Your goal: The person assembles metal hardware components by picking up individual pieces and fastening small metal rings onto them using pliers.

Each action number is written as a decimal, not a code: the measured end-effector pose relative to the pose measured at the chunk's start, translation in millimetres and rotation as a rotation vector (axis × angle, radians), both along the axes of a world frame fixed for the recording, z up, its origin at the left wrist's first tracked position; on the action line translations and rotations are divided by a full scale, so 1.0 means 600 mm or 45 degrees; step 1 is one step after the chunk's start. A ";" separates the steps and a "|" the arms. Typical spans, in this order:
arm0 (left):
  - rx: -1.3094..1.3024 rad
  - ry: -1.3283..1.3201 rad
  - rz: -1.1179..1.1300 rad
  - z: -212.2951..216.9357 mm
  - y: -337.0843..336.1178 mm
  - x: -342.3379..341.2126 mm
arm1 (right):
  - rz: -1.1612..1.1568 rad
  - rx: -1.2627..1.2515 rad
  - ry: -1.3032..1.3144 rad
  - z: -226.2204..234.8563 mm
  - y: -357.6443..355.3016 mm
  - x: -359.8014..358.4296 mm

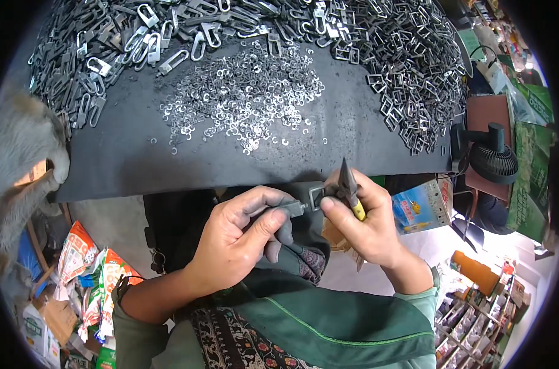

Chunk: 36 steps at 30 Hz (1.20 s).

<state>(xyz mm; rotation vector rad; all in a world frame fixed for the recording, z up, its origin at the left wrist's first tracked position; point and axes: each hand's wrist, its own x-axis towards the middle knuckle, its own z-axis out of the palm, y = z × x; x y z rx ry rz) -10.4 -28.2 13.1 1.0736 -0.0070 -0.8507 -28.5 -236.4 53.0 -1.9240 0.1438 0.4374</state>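
Dark-grey metal fitting (pixel 297 209) with a rectangular metal loop (pixel 316 197) at its end, head view: between the hands, just off the black tabletop (pixel 353 141). Left hand (pixel 236 232) pinches the body; right hand (pixel 375 222) pinches the loop, also gripping black, yellow-handled pliers (pixel 348 184). Probably light, stiff, slick; hold flat sides. Orange-and-white plastic bags (pixel 78 251), lower left: contents unclear.

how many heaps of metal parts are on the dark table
3: long slotted pieces at the left, small open rings in the middle, rectangular frames at the right. More may lie beyond the picture's upper edge.
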 end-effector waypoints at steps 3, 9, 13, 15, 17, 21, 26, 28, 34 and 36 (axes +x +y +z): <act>-0.005 0.008 -0.010 0.000 0.004 -0.001 | 0.142 -0.084 -0.236 -0.004 -0.004 0.007; -0.085 0.158 -0.073 0.000 0.015 0.000 | 0.463 -0.272 -0.524 0.008 -0.007 0.027; -0.113 0.002 -0.163 0.020 0.013 -0.011 | 0.471 -0.119 -0.435 0.017 -0.008 0.016; -0.125 0.089 -0.143 0.035 0.011 -0.004 | 0.295 0.010 -0.326 0.015 -0.016 0.002; -0.028 0.023 -0.064 0.031 0.008 0.004 | 0.208 -0.057 -0.230 0.022 -0.013 0.002; 0.009 -0.037 -0.053 0.015 0.004 -0.003 | 0.128 -0.095 -0.169 0.014 -0.009 0.000; 0.051 -0.082 -0.077 0.010 0.007 -0.004 | 0.277 -0.101 -0.400 0.001 -0.005 0.003; 0.110 -0.185 -0.109 -0.001 0.005 -0.008 | 0.260 -0.049 -0.167 0.010 -0.001 0.003; 0.464 -1.235 0.111 -0.014 0.006 -0.011 | -0.147 0.585 0.597 -0.007 0.008 -0.006; 0.290 -0.626 -0.242 0.005 0.031 0.012 | 0.534 -0.113 -0.245 0.002 0.007 0.000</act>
